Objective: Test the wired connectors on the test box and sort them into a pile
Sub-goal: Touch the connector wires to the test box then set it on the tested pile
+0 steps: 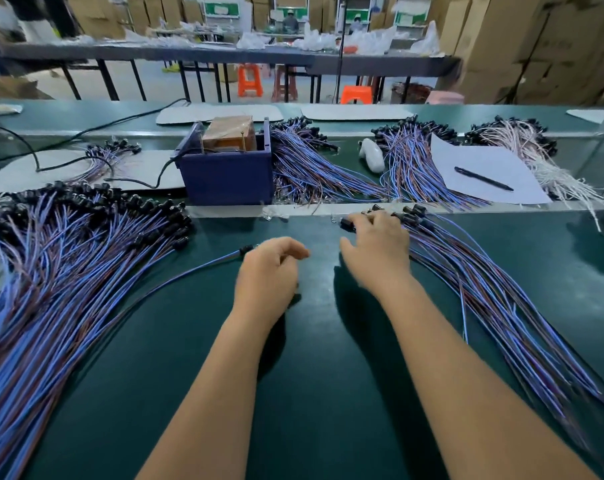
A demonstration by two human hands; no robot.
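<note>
A blue test box (226,174) stands at the middle back of the green table (314,358). My left hand (267,271) has curled fingers and holds a wired connector (196,270), whose black plug shows at the hand's left and whose blue wire trails left toward the big left pile (61,271). My right hand (376,247) rests on the head of the right pile (494,299) and pinches a black connector (348,225) at its fingertips.
More wire bundles (314,168) lie behind the box and to its right. A white sheet (484,174) with a black pen (482,179) lies at back right. A black cable (86,161) runs from the box to the left.
</note>
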